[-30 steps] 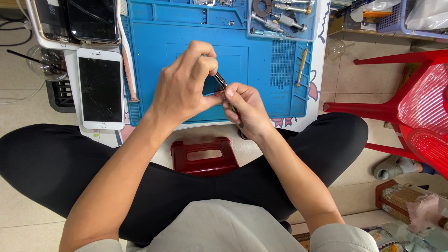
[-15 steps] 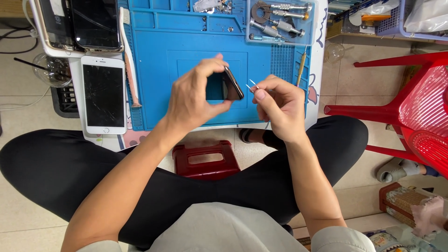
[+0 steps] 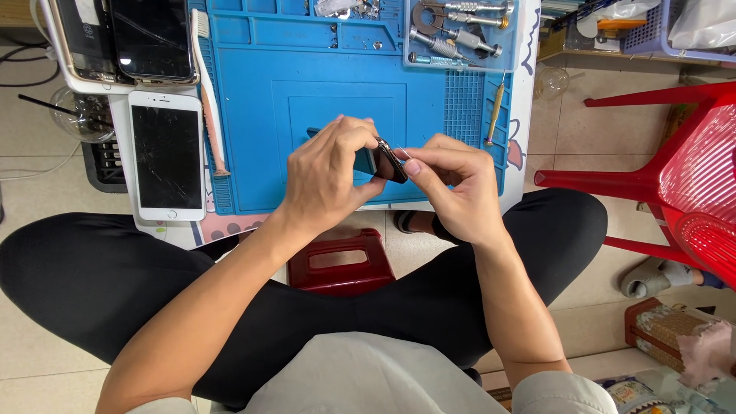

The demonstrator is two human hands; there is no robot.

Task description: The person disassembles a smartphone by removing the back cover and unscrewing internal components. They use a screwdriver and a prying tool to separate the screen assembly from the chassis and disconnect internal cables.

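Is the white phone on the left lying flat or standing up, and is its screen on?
Flat and off: the white phone lies face up beside the blue mat, its screen dark and cracked.

The left hand point(image 3: 330, 172) hides most of the dark phone point(image 3: 387, 159).

Counts, head view:
- Hands: 2, left hand point(image 3: 326, 176) and right hand point(image 3: 456, 184), both on 1 small dark phone point(image 3: 387, 159).
- Phones lying flat at the left: 3. 1 white smartphone point(image 3: 167, 157) with a cracked screen, 1 black-screen phone point(image 3: 153, 38), 1 opened phone point(image 3: 84, 38) beside it.
- Blue repair mat point(image 3: 268, 92): 1.
- White toothbrush point(image 3: 207, 92): 1, on the mat's left edge.
- Clear tool tray point(image 3: 460, 34): 1, several metal screwdriver handles inside, exact number not readable.
- Loose screwdriver point(image 3: 495, 111) below the tray: 1.
- Red stool point(image 3: 341, 261): 1.
- Red plastic chair point(image 3: 682, 169): 1.
- Slipper point(image 3: 652, 277) on the floor: 1.
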